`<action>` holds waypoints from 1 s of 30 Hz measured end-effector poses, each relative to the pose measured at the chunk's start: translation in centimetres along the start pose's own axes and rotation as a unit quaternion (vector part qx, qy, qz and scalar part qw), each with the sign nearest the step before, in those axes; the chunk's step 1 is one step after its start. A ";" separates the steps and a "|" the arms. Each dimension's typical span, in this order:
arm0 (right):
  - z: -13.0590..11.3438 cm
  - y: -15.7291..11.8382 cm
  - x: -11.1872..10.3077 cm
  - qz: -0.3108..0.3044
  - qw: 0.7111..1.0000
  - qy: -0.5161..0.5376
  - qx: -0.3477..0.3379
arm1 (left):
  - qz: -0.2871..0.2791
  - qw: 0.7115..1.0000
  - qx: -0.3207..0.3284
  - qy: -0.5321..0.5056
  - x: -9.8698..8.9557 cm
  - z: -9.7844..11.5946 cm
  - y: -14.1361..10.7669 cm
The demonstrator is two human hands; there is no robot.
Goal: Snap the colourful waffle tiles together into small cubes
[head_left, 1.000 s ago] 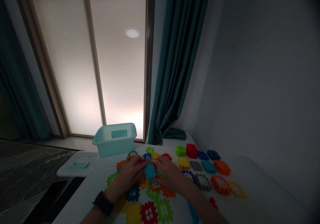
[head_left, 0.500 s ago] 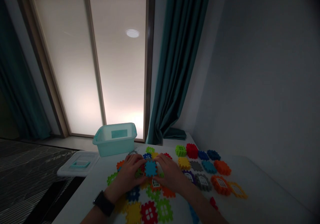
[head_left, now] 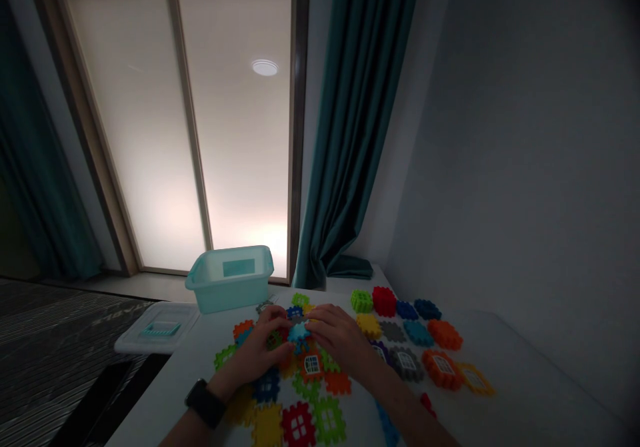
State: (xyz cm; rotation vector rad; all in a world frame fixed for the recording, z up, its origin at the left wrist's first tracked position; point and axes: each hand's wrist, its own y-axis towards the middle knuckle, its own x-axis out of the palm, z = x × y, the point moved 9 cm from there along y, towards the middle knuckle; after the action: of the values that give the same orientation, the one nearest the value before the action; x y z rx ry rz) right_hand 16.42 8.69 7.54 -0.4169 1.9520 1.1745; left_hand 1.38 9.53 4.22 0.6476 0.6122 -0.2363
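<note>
A light blue interlocking plastic tile point(head_left: 299, 332) with notched edges is tilted between my two hands, above a spread of loose tiles. My left hand point(head_left: 260, 348), with a dark watch on its wrist, is closed at the tile's left side. From the right, the fingers of my right hand point(head_left: 343, 340) close on its other side. Whether a second piece is joined beneath the tile I cannot tell. Just below lies an orange window tile point(head_left: 311, 364). Nearer me are a yellow tile point(head_left: 267, 426), a red window tile point(head_left: 299, 424) and a green window tile point(head_left: 329, 420).
On the right stand sorted stacks, among them a red stack point(head_left: 384, 301), a yellow one point(head_left: 369, 326) and an orange window stack point(head_left: 443, 369). A teal bin point(head_left: 233, 294) stands at the back left. Its pale lid point(head_left: 157, 310) lies by the table's left edge.
The light blue tile has tipped from facing me to lying flatter. My right hand's fingers have shifted over its right side, and more of the orange window tile shows below.
</note>
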 end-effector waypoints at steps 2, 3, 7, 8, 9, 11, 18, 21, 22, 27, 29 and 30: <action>0.5 0.1 0.0 0.003 0.999 0.023 0.045 | -0.009 0.999 -0.011 -0.031 0.2 -0.1 0.2; 1.0 0.1 0.0 0.007 0.996 0.034 0.083 | -0.009 0.999 -0.017 -0.038 0.2 -0.1 0.2; 3.5 -0.5 0.6 0.025 0.962 0.129 0.239 | 0.014 1.000 -0.018 -0.003 0.1 -0.2 0.1; 4.0 -0.6 0.9 0.028 0.950 0.164 0.263 | 0.025 0.999 -0.011 0.020 0.0 -0.1 0.0; 4.3 -0.7 1.2 0.031 0.939 0.198 0.281 | 0.033 0.998 -0.001 0.045 0.0 0.0 -0.1; 4.9 -1.0 1.7 0.034 0.917 0.255 0.304 | 0.046 0.994 0.022 0.095 0.0 0.2 -0.3; 5.3 -1.3 2.8 0.027 0.885 0.331 0.327 | 0.048 0.987 0.054 0.143 0.1 0.2 -0.4; 5.3 -1.3 2.9 0.026 0.883 0.332 0.332 | 0.041 0.988 0.053 0.141 0.1 0.3 -0.4; 5.3 -1.3 2.9 0.027 0.883 0.329 0.333 | 0.041 0.988 0.052 0.142 0.1 0.4 -0.4; 5.4 -1.4 3.1 0.025 0.883 0.329 0.334 | 0.042 0.988 0.052 0.143 0.2 0.4 -0.4; 5.5 -1.5 3.2 0.020 0.883 0.329 0.336 | 0.039 0.988 0.053 0.140 0.2 0.5 -0.4; 5.6 -1.5 3.2 0.017 0.883 0.325 0.337 | 0.039 0.988 0.054 0.139 0.3 0.5 -0.4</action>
State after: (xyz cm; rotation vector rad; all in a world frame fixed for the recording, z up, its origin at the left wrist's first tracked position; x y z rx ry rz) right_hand 17.92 13.05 2.81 -0.4255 2.7907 0.2962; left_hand 1.65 8.90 4.19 0.8158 0.8446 -0.1075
